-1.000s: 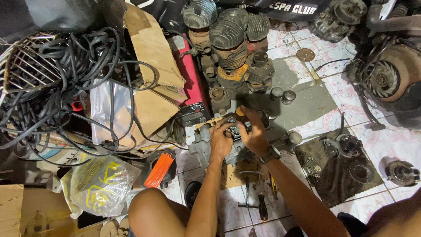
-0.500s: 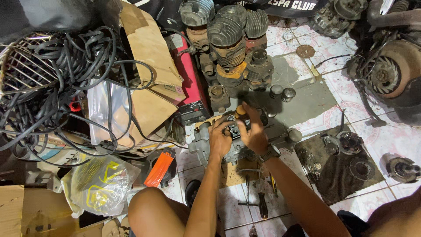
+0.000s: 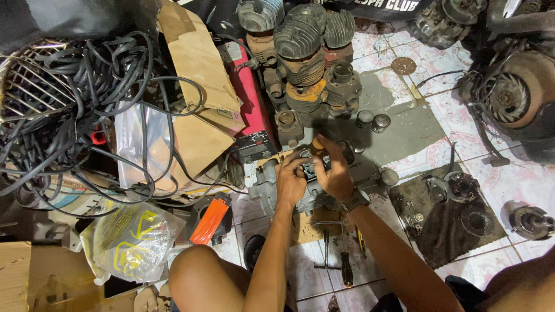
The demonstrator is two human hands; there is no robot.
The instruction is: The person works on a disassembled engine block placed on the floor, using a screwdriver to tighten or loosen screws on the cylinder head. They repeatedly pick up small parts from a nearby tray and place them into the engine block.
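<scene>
engine case (image 3: pixel 315 190) on floor, mid-scene | left hand (image 3: pixel 291 184) fingers clamped on it | right hand (image 3: pixel 334 173) fingers pinch a small part at top | work looks mid-way, tools (image 3: pixel 338 254) lie near

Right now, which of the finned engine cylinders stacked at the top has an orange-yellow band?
The middle cylinder, directly above the hands. An orange-yellow band wraps its lower part; the one to its left looks plain grey metal, the one to its right darker and reddish.

I see my hands on a dull grey metal engine casing (image 3: pixel 300 193). The floor tiles (image 3: pixel 523 185) are white with a pink floral pattern. Black cables (image 3: pixel 69 110) tangle beside brown cardboard (image 3: pixel 196 69), a red box (image 3: pixel 251 110) and an orange-and-black tool (image 3: pixel 209 219).
</scene>
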